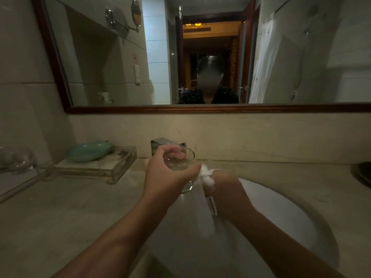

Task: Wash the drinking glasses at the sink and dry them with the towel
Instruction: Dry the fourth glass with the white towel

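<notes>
Clear drinking glass [179, 164] held up over the sink basin [281, 217], near its back edge and tilted, rim toward the wall. The left hand [164, 177] grasps it, fingers curled over the far side and thumb across the near side, so most of the glass wall is hidden; only the rim and thick base show. Can't tell if there is water inside. The right hand [226, 189] is clenched round a bunched white cloth [206, 173] touching the left thumb tip just beside the glass; the cloth is motion-blurred and a smeared strip of it hangs below the fist. The faucet [158, 144] is mostly hidden behind the left hand and glass. Left on the countertop [60, 207]: a clear tray [120, 167] with a green dish [88, 151] on it. Further left is some blurry glassware [18, 159], hard to make out. A dark round object [363, 173] is cut off at the right edge. Above, the mirror [120, 57] is cut off at top and right.
</notes>
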Demonstrator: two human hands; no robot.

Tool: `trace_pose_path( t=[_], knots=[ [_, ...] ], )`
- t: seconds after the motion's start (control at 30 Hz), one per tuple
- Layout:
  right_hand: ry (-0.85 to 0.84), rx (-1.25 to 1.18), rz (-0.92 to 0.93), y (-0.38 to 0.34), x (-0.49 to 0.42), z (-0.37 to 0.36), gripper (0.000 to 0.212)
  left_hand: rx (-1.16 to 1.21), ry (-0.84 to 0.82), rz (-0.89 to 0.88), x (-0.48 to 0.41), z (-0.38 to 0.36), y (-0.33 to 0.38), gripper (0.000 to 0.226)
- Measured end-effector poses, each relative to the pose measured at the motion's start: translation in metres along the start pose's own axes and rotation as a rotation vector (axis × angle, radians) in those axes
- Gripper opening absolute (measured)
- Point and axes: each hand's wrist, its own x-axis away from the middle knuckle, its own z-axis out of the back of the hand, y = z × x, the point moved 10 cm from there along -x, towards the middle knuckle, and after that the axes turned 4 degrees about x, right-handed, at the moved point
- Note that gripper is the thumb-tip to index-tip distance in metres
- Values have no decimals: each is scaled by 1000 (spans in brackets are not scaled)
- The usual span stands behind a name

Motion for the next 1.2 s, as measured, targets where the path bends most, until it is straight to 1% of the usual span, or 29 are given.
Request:
trace_pose_path(
  t=[0.03,0.07,0.1,0.13,0.17,0.2,0.27,0.3,0.4,0.43,0.47,0.5,0.57,0.63,0.7,0.73,0.77,0.8,0.83,0.87,0.9,0.93,0.97,1.0,1.07,1.1,1.13,1.17,1.2],
  knots=[
    [-179,7,-149,9,39,-55,30,-52,-7,22,-6,5,-4,50],
    [-396,10,-101,5,54,-86,33,-101,-24,41,-12,8,-9,49],
    [-646,-20,-187,15,79,-112,46,-143,-45,58,-16,12,-14,49],
    [-746,-72,-183,6,77,-113,56,-179,-62,66,-18,16,-19,48],
    [-721,-110,-145,-5,65,-104,59,-202,-65,65,-19,20,-23,49],
    [-711,-116,-104,-14,56,-95,55,-218,-55,57,-20,24,-27,48],
    [-675,-182,-31,-29,45,-86,41,-218,-15,45,-20,36,-33,47],
    [-674,-252,-32,-33,41,-82,35,-202,4,53,-20,42,-35,47],
    [-727,-286,109,-65,38,-69,16,-181,44,60,-21,61,-37,50],
    [-737,-315,142,-71,36,-69,14,-186,63,55,-21,68,-35,51],
    [-731,-358,160,-76,32,-68,19,-189,92,49,-22,78,-34,51],
    [-661,-477,137,-79,23,-63,20,-181,129,50,-21,89,-33,52],
    [-351,-881,-23,-70,-7,-52,5,-129,218,45,-23,116,-28,55],
    [-25,-1327,-239,-63,-28,-51,15,-97,317,32,-23,148,-20,55],
    [154,-1739,-394,-84,-42,-61,16,-86,390,6,-22,180,-13,54],
    [206,-1878,-467,-101,-48,-66,13,-86,422,-6,-21,197,-10,54],
    [241,-1923,-532,-117,-54,-77,10,-87,454,-14,-18,215,-9,54],
    [241,-1844,-569,-132,-57,-89,9,-91,481,-17,-16,232,-8,54],
    [180,-1668,-556,-149,-60,-102,12,-104,512,-16,-13,250,-9,55],
    [52,-1407,-428,-173,-66,-114,15,-122,539,-16,-9,268,-11,58],
    [-101,-1074,-209,-205,-71,-123,19,-143,566,-11,-5,286,-14,60],
    [-206,-742,-1,-231,-71,-133,23,-156,589,-1,-1,303,-17,60],
    [-201,-534,129,-248,-72,-130,30,-164,615,11,2,321,-20,61],
    [-107,-479,155,-255,-76,-116,38,-169,631,21,5,337,-24,62],
    [215,-596,142,-264,-81,-71,44,-166,640,49,7,363,-31,64],
    [298,-637,145,-273,-82,-60,44,-153,639,57,5,375,-34,61],
    [279,-640,178,-288,-83,-61,43,-146,645,65,2,387,-38,58],
    [176,-594,228,-306,-86,-76,42,-144,660,73,-1,399,-41,55],
    [23,-492,272,-324,-86,-102,39,-148,676,81,-7,411,-46,55]
  ],
)
